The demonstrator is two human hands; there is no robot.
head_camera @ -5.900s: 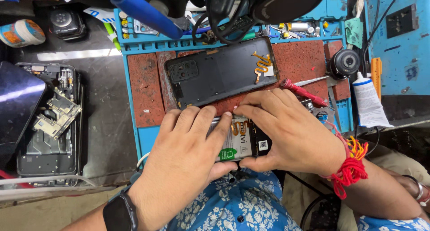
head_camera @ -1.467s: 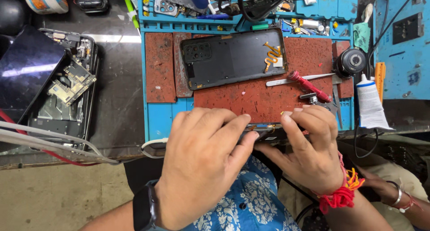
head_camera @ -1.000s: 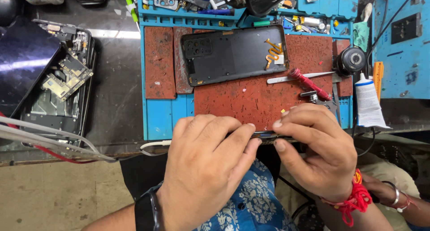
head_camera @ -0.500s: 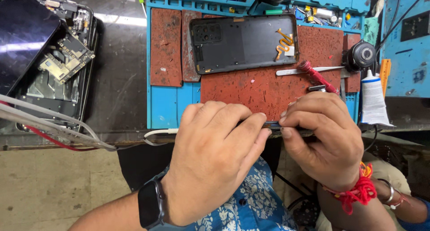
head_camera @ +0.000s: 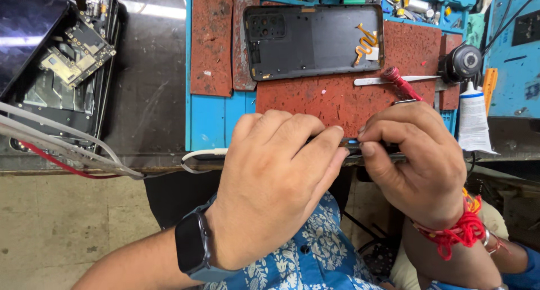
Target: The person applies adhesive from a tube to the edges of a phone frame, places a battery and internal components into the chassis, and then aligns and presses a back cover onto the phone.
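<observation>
The left hand [head_camera: 275, 183] is curled closed, and its fingers press on a thin dark phone part [head_camera: 351, 146] that shows only as a narrow strip between the two hands. The right hand [head_camera: 416, 160] is closed too and pinches the same part from the 3 o'clock side, thumb below and fingers above. The part sits at the near edge of the bench, just over the person's lap; most of it is hidden by the fingers.

At 12 o'clock from the hands lies one black back cover [head_camera: 314, 41] on one red work mat [head_camera: 332, 96]. At 1 o'clock are one red-handled tool [head_camera: 400, 83] and one metal blade [head_camera: 394, 79], crossing each other. At 3 o'clock stands one white tube [head_camera: 473, 118]. At 10 o'clock lies one opened phone [head_camera: 62, 65] with bare boards.

Compared with half a second ago, the hands are lower and closer in the view, and the cover is nearer the top edge; the grip looks the same.

The mat between the cover and the hands has open room. To the left, white cables [head_camera: 62, 146] run along the bench edge.
</observation>
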